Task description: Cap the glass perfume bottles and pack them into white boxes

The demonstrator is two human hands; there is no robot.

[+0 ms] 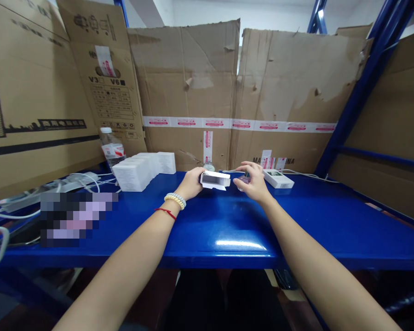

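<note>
My left hand (192,183) grips a small white carton (214,179) by its left side. The carton's open end faces me, its flaps are folded out and its inside looks hollow. To the right, my right hand (253,182) has its fingers and thumb curved round a small purplish see-through item (242,183), whose exact kind I cannot make out. A flat white box (278,179) with a dark picture on top lies just beyond the right hand. Behind the carton stands a small clear round object (209,166), partly hidden.
Several white boxes (133,174) stand in a row on the left of the blue table (221,220). A water bottle (113,147) is behind them. White cables (89,181) and a blurred-out patch (79,218) lie at far left. Cardboard sheets (186,92) wall the back.
</note>
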